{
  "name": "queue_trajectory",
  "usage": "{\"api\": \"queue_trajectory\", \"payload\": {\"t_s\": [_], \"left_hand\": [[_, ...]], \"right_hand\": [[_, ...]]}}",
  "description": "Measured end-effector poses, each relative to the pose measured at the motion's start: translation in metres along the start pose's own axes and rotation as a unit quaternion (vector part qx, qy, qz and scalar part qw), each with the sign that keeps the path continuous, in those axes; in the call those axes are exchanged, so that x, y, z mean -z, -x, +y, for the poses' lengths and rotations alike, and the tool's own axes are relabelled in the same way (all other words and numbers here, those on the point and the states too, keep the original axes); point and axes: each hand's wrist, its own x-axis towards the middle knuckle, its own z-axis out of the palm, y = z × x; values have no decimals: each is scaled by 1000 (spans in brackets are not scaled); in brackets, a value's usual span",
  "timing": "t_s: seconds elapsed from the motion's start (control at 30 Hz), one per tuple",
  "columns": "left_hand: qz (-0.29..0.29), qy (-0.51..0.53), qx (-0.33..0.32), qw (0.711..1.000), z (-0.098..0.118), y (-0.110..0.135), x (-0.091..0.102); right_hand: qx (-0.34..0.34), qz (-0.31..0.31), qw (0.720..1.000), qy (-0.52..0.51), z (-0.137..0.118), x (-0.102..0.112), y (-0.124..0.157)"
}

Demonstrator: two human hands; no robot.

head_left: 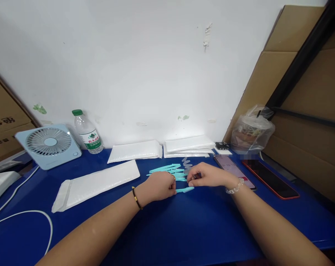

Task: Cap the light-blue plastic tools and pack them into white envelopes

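Observation:
My left hand [159, 186] is curled closed and pinches one end of a slim light-blue plastic stick [185, 190] lying on the blue table [184, 229]. My right hand [207, 175] is closed too, its fingertips pressed on the stick's other end. Just behind the hands lies a small heap of several more light-blue sticks [167, 169] with some grey ones [187, 164] beside them. A black-and-gold bangle is on my left wrist, a clear bead bracelet on my right.
A white padded mailer [96, 184] lies to the left, two stacks of mailers [135, 150] [188, 145] at the back. A small fan [48, 145], water bottle [87, 132], two phones [233, 169] [271, 179], bagged drink [252, 130], white cables and cardboard boxes surround the table.

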Motion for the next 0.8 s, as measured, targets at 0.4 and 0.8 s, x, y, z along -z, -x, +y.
{"api": "queue_trajectory", "payload": {"t_s": [0.4,0.8], "left_hand": [[67,86,37,993,-21,-4,21],[148,187,11,971,-25,-8,22]], "right_hand": [[-31,141,975,-168,17,7,0],[-61,293,888,-348,27,9,-5]]}}
